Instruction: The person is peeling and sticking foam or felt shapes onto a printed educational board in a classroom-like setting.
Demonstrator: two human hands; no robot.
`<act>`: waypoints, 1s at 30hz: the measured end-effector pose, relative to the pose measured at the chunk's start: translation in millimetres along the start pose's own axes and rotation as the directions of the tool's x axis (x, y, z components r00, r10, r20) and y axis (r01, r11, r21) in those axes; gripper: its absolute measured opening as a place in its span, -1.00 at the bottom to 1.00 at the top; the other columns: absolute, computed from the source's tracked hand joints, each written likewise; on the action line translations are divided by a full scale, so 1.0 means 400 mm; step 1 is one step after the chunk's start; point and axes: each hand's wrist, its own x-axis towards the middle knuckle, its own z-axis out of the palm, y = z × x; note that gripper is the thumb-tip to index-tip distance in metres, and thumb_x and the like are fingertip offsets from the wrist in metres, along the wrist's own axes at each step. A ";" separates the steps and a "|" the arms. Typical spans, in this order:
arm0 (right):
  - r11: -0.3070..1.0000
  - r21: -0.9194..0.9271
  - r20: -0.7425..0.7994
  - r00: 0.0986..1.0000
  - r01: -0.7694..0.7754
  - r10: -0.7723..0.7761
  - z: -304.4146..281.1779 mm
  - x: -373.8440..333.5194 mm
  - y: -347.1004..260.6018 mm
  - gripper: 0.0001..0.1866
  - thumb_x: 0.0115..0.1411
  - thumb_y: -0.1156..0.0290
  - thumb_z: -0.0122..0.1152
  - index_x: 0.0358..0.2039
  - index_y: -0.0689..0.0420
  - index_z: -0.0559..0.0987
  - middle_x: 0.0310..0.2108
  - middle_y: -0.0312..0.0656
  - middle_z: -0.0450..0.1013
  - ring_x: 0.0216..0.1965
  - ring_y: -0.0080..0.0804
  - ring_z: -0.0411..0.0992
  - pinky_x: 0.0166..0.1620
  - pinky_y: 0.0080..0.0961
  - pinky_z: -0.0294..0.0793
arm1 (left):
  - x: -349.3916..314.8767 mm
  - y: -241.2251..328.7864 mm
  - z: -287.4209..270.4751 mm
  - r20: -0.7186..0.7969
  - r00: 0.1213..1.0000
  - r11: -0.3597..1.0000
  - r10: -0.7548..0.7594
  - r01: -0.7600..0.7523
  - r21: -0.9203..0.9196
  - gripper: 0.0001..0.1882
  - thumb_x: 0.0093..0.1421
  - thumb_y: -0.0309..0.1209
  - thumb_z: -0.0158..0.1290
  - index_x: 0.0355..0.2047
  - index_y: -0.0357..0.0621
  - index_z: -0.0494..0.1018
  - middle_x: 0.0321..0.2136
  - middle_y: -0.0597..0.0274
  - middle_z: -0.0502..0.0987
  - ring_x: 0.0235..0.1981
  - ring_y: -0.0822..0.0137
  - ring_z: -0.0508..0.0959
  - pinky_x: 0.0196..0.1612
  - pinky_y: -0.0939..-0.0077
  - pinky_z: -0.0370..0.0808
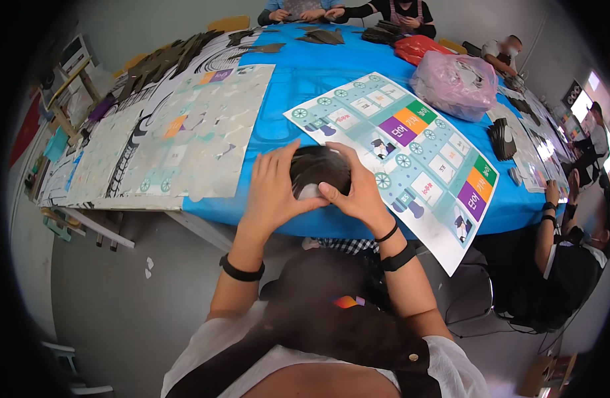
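In front of my chest, at the near edge of the table, I hold a bundle of dark brown, thin pieces (320,167) between both hands. My left hand (273,188) curves round its left side, with the thumb pointing inward along the bottom. From the right, my right hand (356,188) closes on it, its thumb pressed on the near side. A small pale patch shows at the bundle's lower part by the thumbs. What the pieces are made of, I cannot tell. Just right of the bundle lies a large printed sheet (421,156), white and teal with coloured squares, its near corner overhanging the table.
Blue covering (285,86) spreads over the table. Patterned sheets (199,132) lie at left, with piles of dark pieces (175,56) beyond. A pink plastic bag (456,85) and red bag (419,49) stand far right. Co-workers sit around; one person's hands (562,190) are close at right.
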 end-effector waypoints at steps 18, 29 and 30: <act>0.997 0.052 -0.022 0.998 0.052 -0.051 -0.034 -0.003 -0.002 -0.11 0.11 -0.10 0.39 0.31 0.15 0.31 0.17 0.09 0.41 0.21 -0.04 0.41 0.25 -0.23 0.36 | 0.010 -0.022 0.016 0.169 0.986 0.996 0.000 0.015 -0.088 0.57 -0.23 0.33 0.36 0.46 -0.35 -0.32 0.43 -0.30 -0.06 0.44 -0.23 0.03 0.40 -0.31 -0.11; 0.980 0.199 0.058 0.998 0.028 -0.040 -0.039 -0.005 0.000 -0.08 0.08 0.05 0.42 0.36 0.16 0.25 0.14 0.10 0.42 0.17 -0.06 0.44 0.20 -0.27 0.40 | 0.040 -0.021 0.024 0.251 0.966 0.942 0.069 0.020 -0.335 0.56 -0.22 0.15 0.47 0.45 -0.34 -0.38 0.37 -0.32 0.06 0.31 -0.24 0.22 0.36 -0.11 0.08; 0.979 0.199 0.059 0.997 0.034 -0.046 -0.036 -0.003 0.006 -0.08 0.08 0.05 0.42 0.36 0.16 0.25 0.14 0.10 0.42 0.17 -0.06 0.44 0.20 -0.27 0.40 | 0.039 -0.027 0.020 0.200 0.979 0.905 0.049 0.041 -0.424 0.52 -0.22 0.13 0.47 0.44 -0.38 -0.29 0.30 -0.35 0.18 0.23 -0.23 0.32 0.31 -0.13 0.16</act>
